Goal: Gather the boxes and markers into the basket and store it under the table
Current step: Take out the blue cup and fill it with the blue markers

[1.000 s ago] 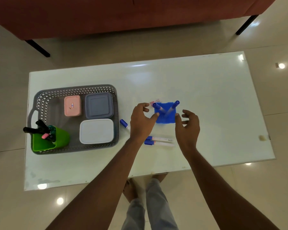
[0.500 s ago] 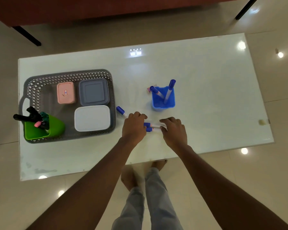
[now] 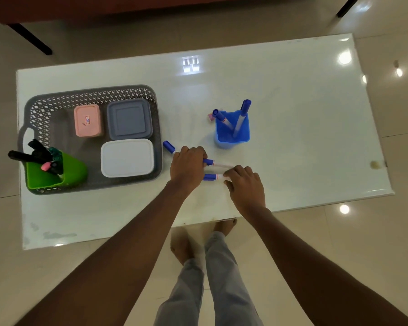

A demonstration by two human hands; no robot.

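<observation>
Blue-capped markers [image 3: 210, 177] near table edge [image 3: 222, 218], left hand [image 3: 186, 167] grasping one, right hand [image 3: 244, 184] pinching another.

A glossy white table [image 3: 292, 114] is seen on a tiled floor [image 3: 339, 255]. At nine o'clock on it a grey basket [image 3: 92, 92] is set. Just past centre, toward one o'clock, a blue cup [image 3: 232, 132] is stood. Three blue-capped markers [image 3: 209, 177] are laid at six o'clock. A pink scrap [image 3: 210, 116] is lodged beside the cup.
</observation>
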